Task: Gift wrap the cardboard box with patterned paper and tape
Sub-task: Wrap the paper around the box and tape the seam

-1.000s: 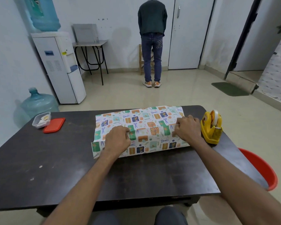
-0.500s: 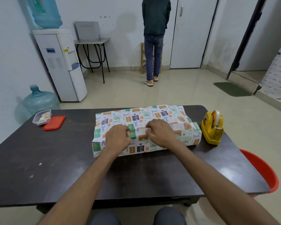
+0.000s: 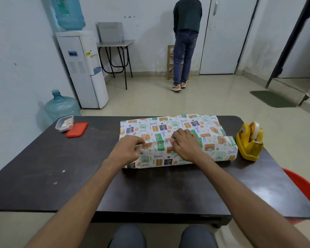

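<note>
No legible text found. Yellow sticker (image 3: 88, 54) on water cooler (image 3: 82, 68): too small to read. Mark on tape dispenser (image 3: 247, 149): blurred. Print on paper (image 3: 184, 123): pictures only

Both arms (image 3: 79, 203) bare, left hand (image 3: 127, 149) and right hand (image 3: 186, 145) bare, knees in seemingly dark grey trousers (image 3: 127, 237)
</note>
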